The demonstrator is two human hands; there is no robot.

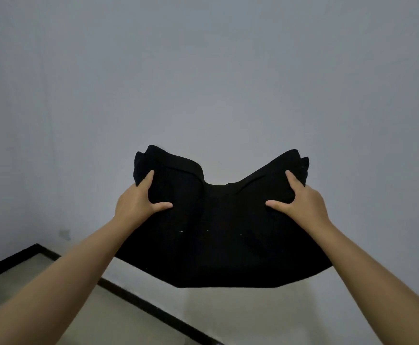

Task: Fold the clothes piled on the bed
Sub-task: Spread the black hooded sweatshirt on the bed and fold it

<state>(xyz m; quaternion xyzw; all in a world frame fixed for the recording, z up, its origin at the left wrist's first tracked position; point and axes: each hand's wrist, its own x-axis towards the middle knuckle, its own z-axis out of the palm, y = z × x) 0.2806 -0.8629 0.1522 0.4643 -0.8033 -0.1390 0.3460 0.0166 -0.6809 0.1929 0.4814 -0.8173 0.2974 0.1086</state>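
A black garment (218, 235) hangs in the air in front of me, spread wide between both hands, its lower edge sagging. My left hand (138, 202) grips its upper left part, thumb on the near side and fingers behind the cloth. My right hand (303, 200) holds the upper right part the same way. The two top corners stick up above my hands and the middle dips between them. The bed and the pile of clothes are out of view.
A plain grey wall (203, 70) fills the upper view. Below lies a pale floor (253, 314) with a dark strip (153, 307) running diagonally from the left toward the bottom centre.
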